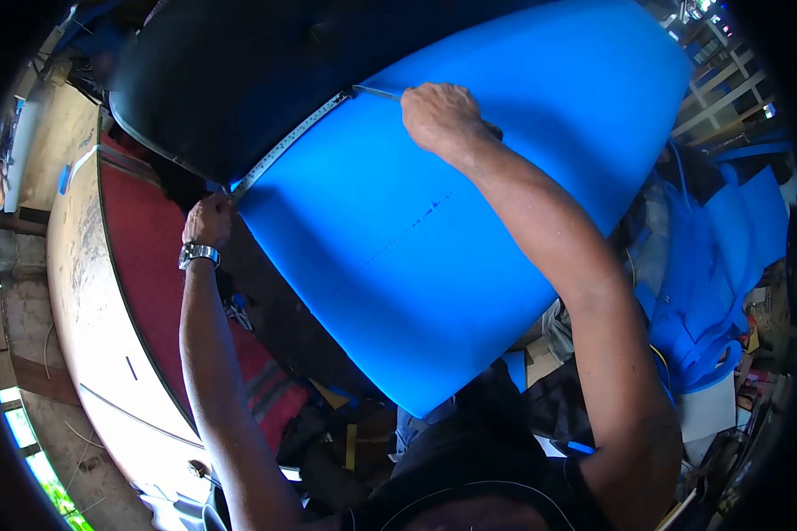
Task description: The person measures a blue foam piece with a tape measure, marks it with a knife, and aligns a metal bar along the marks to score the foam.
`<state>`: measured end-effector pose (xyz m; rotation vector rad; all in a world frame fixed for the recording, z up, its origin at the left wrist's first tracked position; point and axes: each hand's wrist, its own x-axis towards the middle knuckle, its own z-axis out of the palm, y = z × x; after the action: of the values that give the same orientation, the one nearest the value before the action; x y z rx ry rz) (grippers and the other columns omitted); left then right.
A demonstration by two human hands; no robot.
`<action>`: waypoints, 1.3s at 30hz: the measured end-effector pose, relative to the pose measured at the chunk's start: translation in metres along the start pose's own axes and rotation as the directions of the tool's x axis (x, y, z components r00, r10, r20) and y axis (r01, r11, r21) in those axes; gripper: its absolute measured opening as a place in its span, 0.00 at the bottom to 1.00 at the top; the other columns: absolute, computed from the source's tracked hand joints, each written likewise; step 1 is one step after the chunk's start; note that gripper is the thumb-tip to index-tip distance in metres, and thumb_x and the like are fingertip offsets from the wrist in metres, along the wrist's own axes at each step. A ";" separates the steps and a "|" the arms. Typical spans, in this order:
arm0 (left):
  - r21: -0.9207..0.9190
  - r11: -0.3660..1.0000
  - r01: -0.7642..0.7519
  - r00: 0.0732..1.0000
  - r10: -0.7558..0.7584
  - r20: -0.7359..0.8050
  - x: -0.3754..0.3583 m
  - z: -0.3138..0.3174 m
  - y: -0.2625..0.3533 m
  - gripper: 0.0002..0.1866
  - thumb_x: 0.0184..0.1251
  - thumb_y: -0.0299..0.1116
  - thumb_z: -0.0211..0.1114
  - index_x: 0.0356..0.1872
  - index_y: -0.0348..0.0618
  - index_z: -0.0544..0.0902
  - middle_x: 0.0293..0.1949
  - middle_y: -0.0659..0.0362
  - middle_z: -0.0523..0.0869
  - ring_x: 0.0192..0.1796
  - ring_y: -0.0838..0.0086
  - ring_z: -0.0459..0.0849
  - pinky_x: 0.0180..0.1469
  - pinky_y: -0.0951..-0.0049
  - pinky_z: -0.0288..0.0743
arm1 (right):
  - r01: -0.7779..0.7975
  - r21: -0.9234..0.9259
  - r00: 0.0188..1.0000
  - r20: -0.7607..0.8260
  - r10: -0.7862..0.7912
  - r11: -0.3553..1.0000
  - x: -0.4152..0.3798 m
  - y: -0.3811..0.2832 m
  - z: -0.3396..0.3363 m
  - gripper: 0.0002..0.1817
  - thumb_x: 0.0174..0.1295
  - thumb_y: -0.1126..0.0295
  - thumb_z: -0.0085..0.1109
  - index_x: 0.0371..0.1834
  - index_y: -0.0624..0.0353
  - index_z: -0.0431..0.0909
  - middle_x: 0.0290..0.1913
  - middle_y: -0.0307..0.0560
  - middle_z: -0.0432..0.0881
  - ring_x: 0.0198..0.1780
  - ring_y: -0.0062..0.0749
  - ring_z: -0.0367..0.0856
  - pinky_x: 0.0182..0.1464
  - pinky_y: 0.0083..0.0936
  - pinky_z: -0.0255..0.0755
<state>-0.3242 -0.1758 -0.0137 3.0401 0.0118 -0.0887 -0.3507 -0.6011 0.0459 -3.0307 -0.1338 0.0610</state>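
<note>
A blue foam sheet (363, 239) spreads across the middle, with a dotted dark line along its surface. A metal ruler (292, 139) lies along the sheet's edge, beside a black sheet (221, 80). My left hand (208, 221), with a watch at the wrist, is closed at the ruler's near end, by the blue sheet's corner. My right hand (443, 117) is closed in a fist over the blue sheet, round what looks like a knife (377, 92). Its thin blade points left and its tip meets the ruler's far end; the handle is mostly hidden in the fist.
A long pale board (71, 265) and a red surface (146, 257) with a dark edge lie on the left. Blue foam offcuts (708, 257) are heaped at the right. A slatted wooden frame (726, 84) stands at the upper right.
</note>
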 end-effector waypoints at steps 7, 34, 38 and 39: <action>0.022 1.000 -0.019 1.000 0.020 -0.005 -0.001 -0.003 0.000 0.16 0.72 0.47 0.59 0.51 0.55 0.89 0.48 0.49 0.90 0.53 0.51 0.88 0.54 0.50 0.81 | 0.022 -0.048 0.999 0.033 -0.021 0.999 0.004 -0.020 -0.002 0.13 0.67 0.73 0.54 0.41 0.61 0.91 0.41 0.60 0.91 0.47 0.52 0.91 0.52 0.48 0.83; -0.499 0.866 0.008 0.969 0.117 0.219 -0.354 -0.043 0.062 0.16 0.75 0.40 0.62 0.53 0.40 0.88 0.37 0.52 0.91 0.40 0.65 0.89 0.48 0.66 0.80 | -0.120 0.929 0.977 0.049 0.206 0.349 -0.354 0.230 0.023 0.13 0.80 0.68 0.54 0.56 0.65 0.82 0.31 0.40 0.82 0.33 0.22 0.79 0.37 0.21 0.75; -0.501 0.855 -0.129 0.910 0.303 0.283 -0.399 -0.007 0.094 0.17 0.74 0.40 0.63 0.52 0.39 0.89 0.41 0.50 0.92 0.44 0.63 0.91 0.51 0.64 0.81 | -0.062 0.947 0.994 0.029 0.108 0.316 -0.373 0.214 0.026 0.13 0.79 0.69 0.53 0.57 0.65 0.82 0.31 0.40 0.81 0.31 0.21 0.79 0.35 0.21 0.74; -0.484 0.871 -0.082 0.906 0.268 0.329 -0.402 -0.003 0.112 0.17 0.73 0.40 0.63 0.51 0.39 0.89 0.41 0.50 0.92 0.45 0.62 0.91 0.52 0.63 0.82 | -0.053 0.940 0.994 0.018 0.108 0.338 -0.386 0.214 0.021 0.13 0.79 0.69 0.53 0.57 0.66 0.82 0.31 0.40 0.81 0.30 0.21 0.78 0.33 0.20 0.73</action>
<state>-0.7246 -0.2891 0.0244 2.4801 -0.2446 -0.5835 -0.7173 -0.8457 0.0155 -1.8131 0.0595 0.0475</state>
